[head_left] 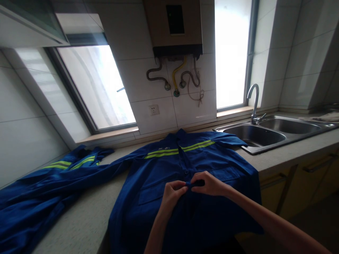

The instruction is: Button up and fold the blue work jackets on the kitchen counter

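Observation:
A blue work jacket (164, 169) with yellow-green reflective stripes lies front up on the counter, its lower part hanging over the front edge. At its front opening, my left hand (172, 195) pinches the fabric between thumb and fingers. My right hand (208, 183) is closed on the same placket from the other side, with the fingertips of both hands almost meeting. A button shows on the placket just above them. Whatever small part lies between the fingertips is hidden.
Another blue garment (34, 197) with similar stripes lies bunched at the left. On the right are a double steel sink (254, 135) and a faucet (254, 102). A water heater (176, 26) with hoses hangs on the tiled wall between two windows.

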`<state>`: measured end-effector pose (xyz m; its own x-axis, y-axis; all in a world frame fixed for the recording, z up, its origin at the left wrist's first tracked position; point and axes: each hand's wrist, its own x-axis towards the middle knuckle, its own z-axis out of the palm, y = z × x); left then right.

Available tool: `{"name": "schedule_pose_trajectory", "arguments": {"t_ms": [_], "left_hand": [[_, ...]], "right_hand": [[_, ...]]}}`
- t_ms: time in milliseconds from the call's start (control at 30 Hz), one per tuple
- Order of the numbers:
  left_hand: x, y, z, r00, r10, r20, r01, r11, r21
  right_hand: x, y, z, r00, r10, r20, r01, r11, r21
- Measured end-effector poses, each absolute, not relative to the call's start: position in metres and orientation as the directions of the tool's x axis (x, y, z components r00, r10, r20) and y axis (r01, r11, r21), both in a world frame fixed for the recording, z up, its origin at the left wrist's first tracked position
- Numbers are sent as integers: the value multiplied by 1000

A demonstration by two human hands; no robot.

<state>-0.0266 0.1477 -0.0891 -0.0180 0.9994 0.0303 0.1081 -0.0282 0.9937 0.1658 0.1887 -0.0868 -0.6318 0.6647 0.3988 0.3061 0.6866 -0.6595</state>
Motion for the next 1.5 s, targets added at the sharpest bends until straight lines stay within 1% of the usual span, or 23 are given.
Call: {"name": "schedule_pose_trajectory", "arguments": {"t_ms": [133, 200, 400, 533, 567, 633, 700, 767, 833, 867, 933, 967, 1000, 1033, 1100, 1133, 1167, 1200, 1267, 1333, 1500], "left_hand": [[-27, 149, -91, 16, 999, 37, 108, -39, 993], [-28, 150, -94, 34, 998, 43, 108, -47, 993], [-31, 157, -100, 75, 994, 83, 147, -93, 985], [-32, 156, -102, 66, 992, 104, 180, -115, 977], [-33, 155, -102, 67, 992, 104, 189, -115, 975], [-35, 154, -99, 114, 989, 90, 199, -111, 974], [-40, 155, -92, 186, 980, 68, 206, -106, 973], [-47, 162, -80, 188, 979, 76, 260, -125, 957], [-55, 178, -65, 100, 981, 164, 425, -191, 885], [-60, 189, -58, 58, 971, 232, 541, -226, 810], [-71, 215, -48, 14, 936, 353, 767, -236, 596], [-77, 230, -46, 1, 926, 377, 855, -196, 480], [-84, 244, -47, -21, 929, 368, 918, -128, 374], [-91, 257, -51, -51, 943, 327, 957, -47, 285], [-105, 279, -65, -129, 974, 185, 981, 98, 165], [-113, 288, -74, -162, 981, 107, 980, 147, 137], [-119, 295, -83, -185, 982, 44, 976, 178, 125], [-125, 301, -92, -197, 980, 2, 973, 196, 123], [-134, 309, -106, -198, 980, -22, 972, 199, 123], [-140, 314, -113, -181, 983, -20, 976, 182, 115], [-146, 328, -112, -146, 989, -24, 985, 148, 89]], "right_hand": [[166, 183, -83, -665, 593, 455, 259, 753, -604], [166, 180, -82, -687, 563, 458, 257, 779, -572], [162, 174, -84, -686, 583, 436, 391, 800, -455], [160, 169, -85, -697, 577, 426, 443, 813, -377], [161, 168, -84, -702, 575, 421, 440, 815, -378], [165, 169, -80, -705, 572, 419, 401, 809, -429], [170, 177, -74, -667, 599, 443, 341, 774, -533], [176, 193, -68, -587, 655, 476, 298, 721, -625], [181, 217, -60, -511, 700, 499, 319, 694, -646], [182, 231, -57, -497, 707, 503, 359, 695, -623], [181, 258, -52, -499, 723, 478, 480, 690, -542], [178, 270, -52, -504, 745, 438, 551, 667, -501], [173, 281, -53, -502, 781, 371, 623, 625, -470], [167, 290, -55, -488, 826, 282, 693, 563, -450], [153, 303, -65, -436, 897, 67, 806, 423, -414], [146, 307, -71, -410, 912, -18, 844, 371, -387], [139, 310, -78, -391, 918, -72, 868, 342, -359], [132, 312, -84, -382, 920, -92, 882, 333, -333], [124, 314, -93, -378, 923, -74, 892, 342, -296], [121, 316, -98, -383, 922, -54, 891, 353, -285], [122, 326, -99, -397, 917, -45, 886, 370, -279]]}}
